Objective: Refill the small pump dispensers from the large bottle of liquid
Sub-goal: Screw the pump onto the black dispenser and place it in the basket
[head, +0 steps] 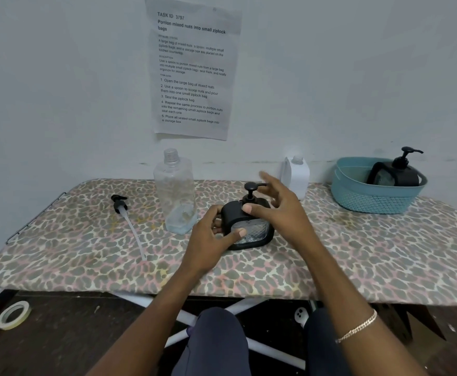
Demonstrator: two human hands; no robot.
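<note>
A small black pump dispenser (251, 226) with a clear ribbed front stands at the middle of the board, its pump head screwed on. My left hand (211, 240) grips its left side, thumb across the clear front. My right hand (278, 207) hovers at its top right with fingers spread and straight, the thumb touching the black shoulder. The large clear bottle (177, 191) stands uncapped to the left, holding only a little bluish liquid at the bottom. Its black pump with a long tube (125, 215) lies on the board further left. A second black dispenser (396, 172) sits in the teal basket.
A teal basket (371, 196) stands at the back right of the leopard-print board (357, 253). A small white bottle (296, 175) stands uncapped against the wall behind my right hand. A paper sheet hangs on the wall. A tape roll (13, 314) lies on the floor at the left.
</note>
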